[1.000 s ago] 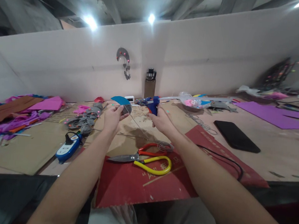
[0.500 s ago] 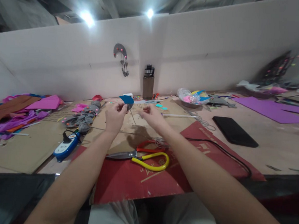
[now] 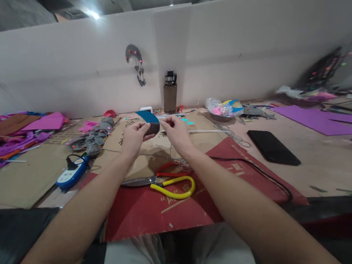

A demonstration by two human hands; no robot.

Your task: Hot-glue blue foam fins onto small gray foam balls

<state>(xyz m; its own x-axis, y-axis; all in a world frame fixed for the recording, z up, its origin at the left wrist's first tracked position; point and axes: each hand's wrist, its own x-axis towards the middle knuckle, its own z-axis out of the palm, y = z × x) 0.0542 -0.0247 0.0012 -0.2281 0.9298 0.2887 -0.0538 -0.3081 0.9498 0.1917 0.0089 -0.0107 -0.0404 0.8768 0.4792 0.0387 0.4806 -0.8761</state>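
Observation:
My left hand point(image 3: 136, 136) is closed on a curved blue felt piece point(image 3: 148, 117) with a dark lower side point(image 3: 153, 128), thumb on its near face. At the right edge of this piece, my right hand point(image 3: 176, 133) pinches with thumb and forefinger. What lies between those fingertips is too small to make out; a thin thread seems to hang below that hand. Nearer to me, scissors point(image 3: 172, 187) with one yellow and one red handle rest on a red printed cardboard sheet point(image 3: 188, 213), blades pointing left.
A blue-and-white power strip point(image 3: 73, 174), grey felt pieces point(image 3: 88, 138) and colourful scraps point(image 3: 21, 139) lie to the left. Behind stands a brown bottle point(image 3: 170, 93). On the right are a bowl of scraps point(image 3: 222, 116), a black phone point(image 3: 273, 147), a cable point(image 3: 260, 173) and purple sheets point(image 3: 315, 119).
The blue piece has turned, showing more of its dark side. My right hand has come left to its edge. The line that slanted down from the piece no longer shows there.

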